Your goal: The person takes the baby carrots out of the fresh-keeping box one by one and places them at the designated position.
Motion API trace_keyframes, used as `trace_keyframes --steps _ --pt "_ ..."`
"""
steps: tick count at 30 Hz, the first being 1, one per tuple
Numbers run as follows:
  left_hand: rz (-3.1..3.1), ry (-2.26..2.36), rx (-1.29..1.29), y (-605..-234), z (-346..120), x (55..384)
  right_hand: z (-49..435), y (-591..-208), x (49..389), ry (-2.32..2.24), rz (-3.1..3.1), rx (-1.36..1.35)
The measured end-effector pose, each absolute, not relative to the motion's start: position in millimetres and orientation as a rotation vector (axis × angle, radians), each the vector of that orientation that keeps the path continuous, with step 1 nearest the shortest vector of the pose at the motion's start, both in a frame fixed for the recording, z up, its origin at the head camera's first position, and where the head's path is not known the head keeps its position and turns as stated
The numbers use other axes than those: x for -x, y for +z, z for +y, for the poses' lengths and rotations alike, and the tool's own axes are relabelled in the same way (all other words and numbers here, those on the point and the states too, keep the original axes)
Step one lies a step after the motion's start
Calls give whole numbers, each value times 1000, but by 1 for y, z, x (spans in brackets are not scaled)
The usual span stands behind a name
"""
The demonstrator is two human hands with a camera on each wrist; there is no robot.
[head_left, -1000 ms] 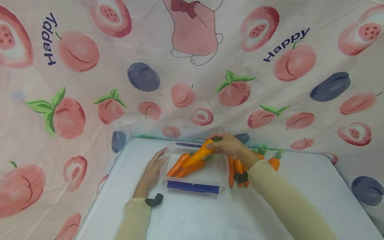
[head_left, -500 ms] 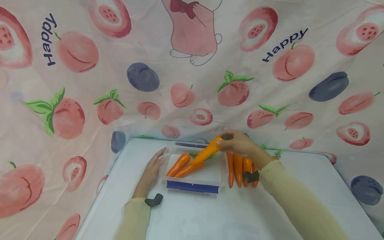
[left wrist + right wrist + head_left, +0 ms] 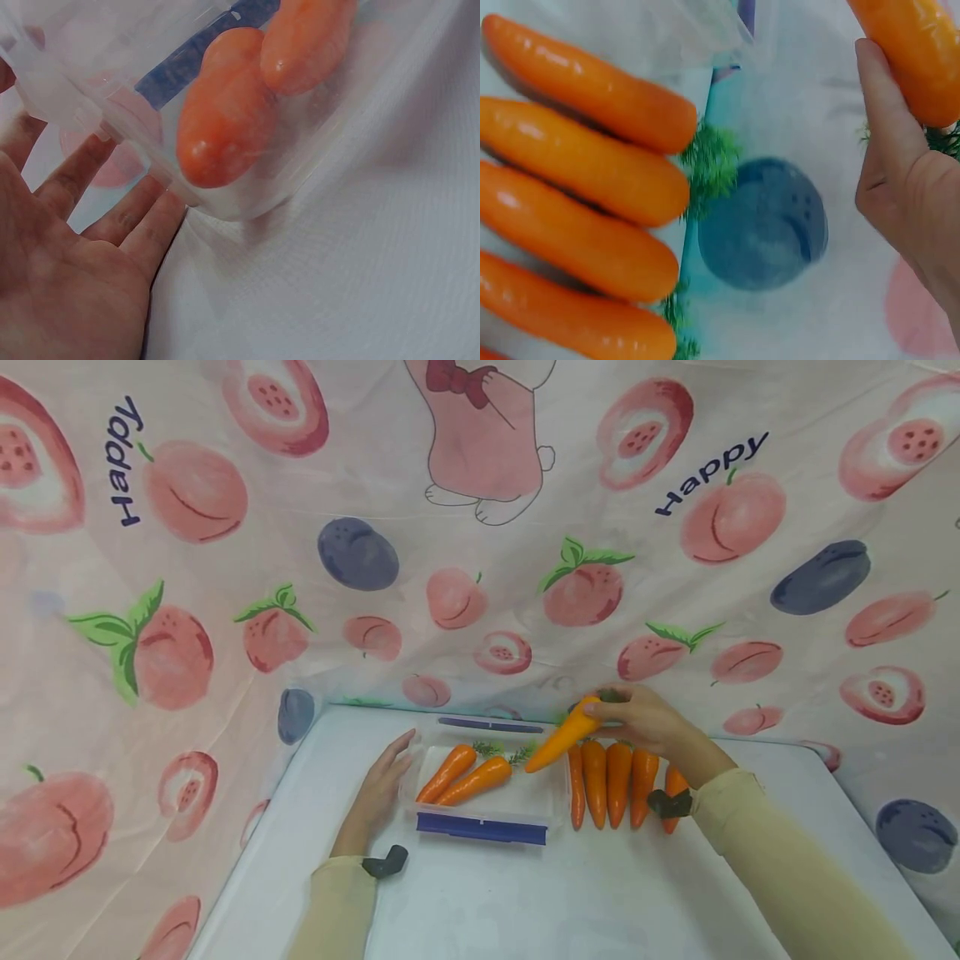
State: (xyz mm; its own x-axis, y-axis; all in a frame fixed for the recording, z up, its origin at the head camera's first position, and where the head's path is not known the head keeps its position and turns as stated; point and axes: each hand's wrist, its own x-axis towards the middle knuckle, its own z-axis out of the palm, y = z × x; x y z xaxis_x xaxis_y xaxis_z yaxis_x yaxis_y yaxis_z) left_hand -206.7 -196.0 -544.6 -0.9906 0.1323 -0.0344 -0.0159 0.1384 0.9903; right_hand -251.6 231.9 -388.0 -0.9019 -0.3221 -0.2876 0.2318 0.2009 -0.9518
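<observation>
My right hand (image 3: 643,720) grips an orange carrot (image 3: 564,737) by its leafy top end, its tip slanting down over the right part of a clear plastic box (image 3: 542,795). In the right wrist view the same carrot (image 3: 919,56) sits at the top right, against the thumb. Two carrots (image 3: 474,782) lie side by side in the box's left half, with green tops pointing right. My left hand (image 3: 381,787) touches the box's left wall with fingers extended; the left wrist view shows this hand (image 3: 82,232) with spread fingertips against the plastic.
Right of the box several carrots (image 3: 618,785) lie in a row on the white table (image 3: 495,902), tops toward the back. Blue latch flaps (image 3: 480,828) stick out at the box's front and back. A fruit-print cloth (image 3: 465,543) hangs behind the table.
My right hand has moved right with its carrot, which has lifted away from the two carrots in the box. More of the row at the right is uncovered. My left hand stays put.
</observation>
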Motion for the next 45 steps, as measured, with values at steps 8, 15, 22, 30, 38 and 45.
trace_keyframes --steps 8,15,22,30,38,45 --pt "2337 1929 -106 -543 -194 206 269 -385 244 -1680 2140 13" --pt "2304 1957 -99 -542 -193 206 302 -385 240 -1702 2166 -35" --pt "2311 1943 -89 -541 -193 205 334 -386 233 -1691 2186 -43" --pt "2323 1941 -89 -545 -194 205 362 -395 225 -1679 2211 -109" --pt "2316 1957 -99 -544 -193 205 388 -408 218 -1759 2188 -75" --pt "2268 1971 -87 -540 -193 204 402 -416 212 -1846 2154 -70"
